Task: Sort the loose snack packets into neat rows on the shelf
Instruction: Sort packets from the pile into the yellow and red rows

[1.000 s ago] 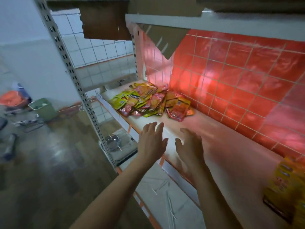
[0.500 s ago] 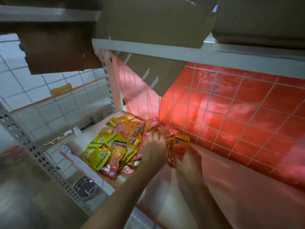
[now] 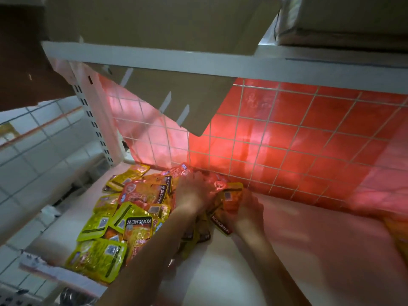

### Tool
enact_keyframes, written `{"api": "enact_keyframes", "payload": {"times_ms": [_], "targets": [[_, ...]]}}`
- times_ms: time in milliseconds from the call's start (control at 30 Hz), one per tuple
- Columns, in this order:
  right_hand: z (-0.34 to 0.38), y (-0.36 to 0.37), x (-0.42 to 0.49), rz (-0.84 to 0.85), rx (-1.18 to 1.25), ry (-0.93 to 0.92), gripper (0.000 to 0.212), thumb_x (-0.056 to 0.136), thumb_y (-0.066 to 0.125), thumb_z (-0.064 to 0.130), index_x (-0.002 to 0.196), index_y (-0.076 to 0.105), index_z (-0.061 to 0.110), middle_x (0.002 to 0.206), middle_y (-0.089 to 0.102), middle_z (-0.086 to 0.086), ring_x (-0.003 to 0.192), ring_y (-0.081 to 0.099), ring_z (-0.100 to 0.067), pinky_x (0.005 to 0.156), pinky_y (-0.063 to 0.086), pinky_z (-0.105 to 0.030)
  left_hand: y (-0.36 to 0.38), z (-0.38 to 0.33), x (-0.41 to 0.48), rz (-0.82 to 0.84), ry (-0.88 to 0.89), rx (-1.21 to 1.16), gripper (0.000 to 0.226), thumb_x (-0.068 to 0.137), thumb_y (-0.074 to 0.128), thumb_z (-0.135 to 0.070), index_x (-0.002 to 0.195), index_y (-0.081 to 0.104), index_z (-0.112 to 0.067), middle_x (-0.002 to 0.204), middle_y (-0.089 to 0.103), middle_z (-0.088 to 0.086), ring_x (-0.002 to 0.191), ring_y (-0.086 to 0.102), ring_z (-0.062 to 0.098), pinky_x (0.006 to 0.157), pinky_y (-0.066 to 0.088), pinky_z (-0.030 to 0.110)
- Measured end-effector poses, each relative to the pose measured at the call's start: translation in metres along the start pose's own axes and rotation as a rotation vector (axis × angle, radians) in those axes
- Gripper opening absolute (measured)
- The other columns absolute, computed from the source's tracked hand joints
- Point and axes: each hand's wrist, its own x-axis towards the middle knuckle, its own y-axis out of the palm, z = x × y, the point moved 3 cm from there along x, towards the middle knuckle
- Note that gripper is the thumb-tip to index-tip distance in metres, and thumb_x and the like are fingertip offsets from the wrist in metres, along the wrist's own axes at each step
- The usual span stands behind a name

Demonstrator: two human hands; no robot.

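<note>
A loose heap of yellow, green and orange snack packets [image 3: 123, 219] lies at the left end of the white shelf [image 3: 254, 261]. My left hand [image 3: 192, 195] reaches into the back of the heap, its fingers down among red-orange packets near the grid wall. Beside it my right hand [image 3: 247, 210] grips an orange packet [image 3: 231, 199] at the heap's right edge, fingers curled round it. What the left fingers hold is hidden.
A red sheet behind a white wire grid [image 3: 298, 140] closes the shelf's back. The upper shelf [image 3: 220, 67] with cardboard boxes [image 3: 154, 23] hangs low overhead. A perforated upright post [image 3: 97, 120] stands at the left. Blurred yellow packets [image 3: 399, 235] sit at the far right.
Both hands went from hovering open over the bare shelf into the heap. The view came closer and tilted up. My right hand has taken hold of an orange packet.
</note>
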Motion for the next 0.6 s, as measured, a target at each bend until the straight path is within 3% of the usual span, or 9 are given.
{"api": "enact_keyframes", "payload": {"times_ms": [133, 300, 400, 467, 533, 600], "targets": [[-0.005, 0.000, -0.005, -0.076, 0.260, 0.032, 0.066, 0.059, 0.077, 0.056, 0.113, 0.054, 0.027, 0.101, 0.063, 0.009, 0.094, 0.063, -0.015, 0.072, 0.053, -0.036, 0.004, -0.007, -0.005, -0.125, 0.121, -0.128, 0.057, 0.073, 0.069, -0.048, 0.122, 0.058, -0.019, 0.117, 0.054, 0.008, 0.112, 0.045, 0.030, 0.096, 0.032, 0.036], [-0.026, -0.031, -0.009, -0.175, 0.411, 0.082, 0.065, 0.054, 0.074, 0.037, 0.114, 0.056, 0.022, 0.098, 0.064, -0.007, 0.090, 0.065, -0.028, 0.070, 0.057, -0.041, 0.000, -0.034, -0.011, -0.172, 0.238, -0.370, 0.059, 0.066, 0.079, -0.040, 0.112, 0.054, -0.014, 0.109, 0.052, 0.007, 0.101, 0.052, 0.029, 0.084, 0.044, 0.036], [-0.038, -0.055, -0.027, -0.223, 0.533, 0.180, 0.059, 0.063, 0.079, 0.026, 0.118, 0.058, 0.021, 0.102, 0.064, -0.006, 0.090, 0.065, -0.022, 0.075, 0.054, -0.034, 0.000, -0.059, -0.018, -0.120, 0.244, -0.513, 0.062, 0.070, 0.076, -0.048, 0.116, 0.050, -0.017, 0.108, 0.059, 0.006, 0.098, 0.059, 0.029, 0.079, 0.046, 0.034], [-0.043, -0.074, -0.038, -0.240, 0.673, 0.227, 0.049, 0.068, 0.072, 0.030, 0.115, 0.062, 0.022, 0.101, 0.068, -0.001, 0.088, 0.065, -0.016, 0.082, 0.054, -0.040, 0.000, -0.080, -0.026, -0.050, 0.243, -0.599, 0.065, 0.068, 0.075, -0.057, 0.115, 0.051, -0.019, 0.103, 0.065, 0.004, 0.097, 0.062, 0.025, 0.080, 0.049, 0.034], [-0.053, -0.089, -0.050, -0.196, 0.928, 0.278, 0.045, 0.067, 0.065, 0.038, 0.108, 0.065, 0.021, 0.095, 0.072, 0.002, 0.086, 0.066, -0.020, 0.077, 0.056, -0.045, 0.004, -0.101, -0.035, 0.026, 0.224, -0.691, 0.066, 0.064, 0.076, -0.060, 0.112, 0.054, -0.020, 0.098, 0.067, 0.000, 0.093, 0.063, 0.020, 0.081, 0.051, 0.033], [-0.065, -0.102, -0.062, -0.117, 1.241, 0.350, 0.067, 0.048, 0.077, 0.046, 0.107, 0.064, 0.016, 0.094, 0.073, -0.002, 0.086, 0.067, -0.028, 0.070, 0.053, -0.040, 0.013, -0.120, -0.044, 0.107, 0.181, -0.823, 0.056, 0.065, 0.079, -0.055, 0.104, 0.057, -0.023, 0.090, 0.066, -0.007, 0.089, 0.063, 0.014, 0.079, 0.050, 0.027]]}}
